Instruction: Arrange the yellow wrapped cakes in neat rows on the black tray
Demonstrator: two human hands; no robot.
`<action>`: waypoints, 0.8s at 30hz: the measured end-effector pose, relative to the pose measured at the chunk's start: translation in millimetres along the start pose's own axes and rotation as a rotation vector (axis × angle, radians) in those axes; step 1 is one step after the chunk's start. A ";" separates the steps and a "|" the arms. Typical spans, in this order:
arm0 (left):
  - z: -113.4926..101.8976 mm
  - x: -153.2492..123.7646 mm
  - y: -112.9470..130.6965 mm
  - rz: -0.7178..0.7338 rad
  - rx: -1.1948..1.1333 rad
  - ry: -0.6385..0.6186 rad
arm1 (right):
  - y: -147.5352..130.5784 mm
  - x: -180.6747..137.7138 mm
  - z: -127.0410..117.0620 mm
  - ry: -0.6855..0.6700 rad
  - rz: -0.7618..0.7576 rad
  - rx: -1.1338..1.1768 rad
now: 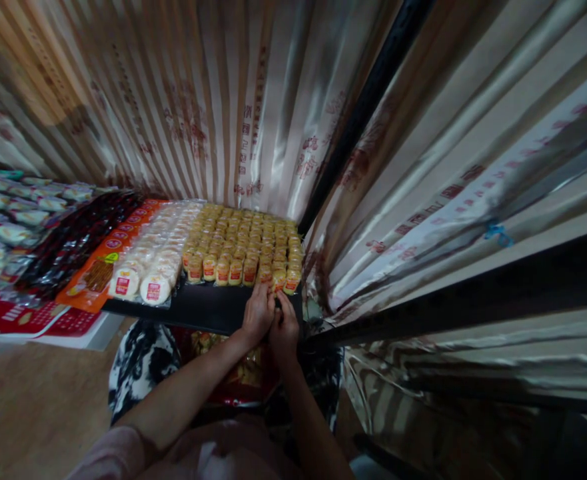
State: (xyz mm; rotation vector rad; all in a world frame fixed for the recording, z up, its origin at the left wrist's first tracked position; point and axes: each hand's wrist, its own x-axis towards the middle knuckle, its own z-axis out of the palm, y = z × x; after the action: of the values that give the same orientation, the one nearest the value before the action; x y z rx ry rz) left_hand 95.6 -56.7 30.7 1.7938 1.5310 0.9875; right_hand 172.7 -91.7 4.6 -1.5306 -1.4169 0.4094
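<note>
- A dark counter (pixel 208 308) runs across the centre of the frame, its bare front strip showing below the goods.
- Behind it, a pale, pleated curtain (pixel 283 133) with reddish print and writing fills the upper part and right side of the frame; a black pole (pixel 358 113) slants down it from the top, right of centre.
- A blue tie (pixel 498 233) shows against the curtain at right.
- Brown floor (pixel 33 400) shows at lower left, below a red and white sheet (pixel 23 317).
- Small yellow packets (pixel 243 240) stand in close rows just right of centre, on the counter's right end.
- Left of them lie white round packets (pixel 156 287), an orange bag (pixel 93 280), dark packets (pixel 88 233) and, at far left, white wrapped packets (pixel 13 207).
- Both forearms reach up from the bottom edge, and the hands meet at the front row of yellow packets, near its right end.
- The left hand (pixel 259 312) is back-up, its fingers bent forward against the front row; whether they pinch a packet, I cannot tell.
- The right hand (pixel 284 330) is close beside it, fingers curled, tips near the same packets; their grip cannot be made out.
- Patterned trousers (pixel 143 360) show below the counter.
</note>
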 end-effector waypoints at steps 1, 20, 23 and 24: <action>-0.3 -1.1 -1.0 0.020 0.005 -0.007 | 0.3 -0.5 0.3 0.001 -0.006 -0.004; 8.5 -0.1 -31.5 0.255 0.065 -0.055 | 10.0 -1.0 9.0 0.076 -0.003 -0.093; 9.5 -0.7 -32.2 0.281 0.095 -0.076 | 10.3 2.1 7.1 0.186 0.052 -0.087; 9.8 -0.9 -32.3 0.292 0.111 -0.081 | 10.0 3.3 6.2 0.197 0.065 -0.082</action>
State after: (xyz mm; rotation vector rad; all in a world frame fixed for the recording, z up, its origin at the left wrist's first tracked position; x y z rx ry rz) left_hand 85.6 -51.6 -1.1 2.1534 1.3214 0.9653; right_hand 174.4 -84.7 -5.2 -1.6385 -1.2462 0.2342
